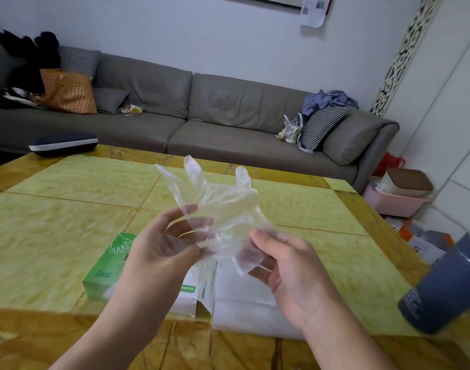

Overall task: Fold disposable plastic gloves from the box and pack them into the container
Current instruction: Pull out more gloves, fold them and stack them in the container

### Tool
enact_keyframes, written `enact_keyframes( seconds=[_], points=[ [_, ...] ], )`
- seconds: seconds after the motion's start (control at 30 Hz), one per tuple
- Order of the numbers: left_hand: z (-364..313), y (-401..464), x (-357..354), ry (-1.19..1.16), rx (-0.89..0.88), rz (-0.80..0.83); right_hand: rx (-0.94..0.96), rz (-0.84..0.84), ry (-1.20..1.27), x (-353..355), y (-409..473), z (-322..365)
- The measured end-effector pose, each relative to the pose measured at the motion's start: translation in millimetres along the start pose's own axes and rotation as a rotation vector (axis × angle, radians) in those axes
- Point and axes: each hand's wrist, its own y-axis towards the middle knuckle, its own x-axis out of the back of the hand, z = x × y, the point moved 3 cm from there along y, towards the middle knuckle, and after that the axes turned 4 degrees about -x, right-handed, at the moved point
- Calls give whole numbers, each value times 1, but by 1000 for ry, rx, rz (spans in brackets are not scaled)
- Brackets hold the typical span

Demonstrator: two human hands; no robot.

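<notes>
Our left hand (161,252) and right hand (284,265) each pinch the clear glove (217,206) at its cuff; fingers point up and away.

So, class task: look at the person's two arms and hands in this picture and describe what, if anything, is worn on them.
Both forearms are bare up to the picture's edge: no sleeves show. The left hand and the right hand are ungloved, and no ring, watch or bracelet is visible on either. No markings show on the arms.
</notes>
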Motion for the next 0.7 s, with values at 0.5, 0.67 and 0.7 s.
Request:
enact_keyframes(
  seconds=[0.5, 0.67, 0.7],
  points=[
    [-28, -14, -15, 267, -503, -9, 85, -229, -669, 88, 13, 40],
    [-11, -1, -78, 967, -459, 419, 67, -229, -959, 91, 17, 33],
    [7, 7, -87, 1090, -360, 490, 74, -236, -1020, 91, 17, 32]
  ],
)
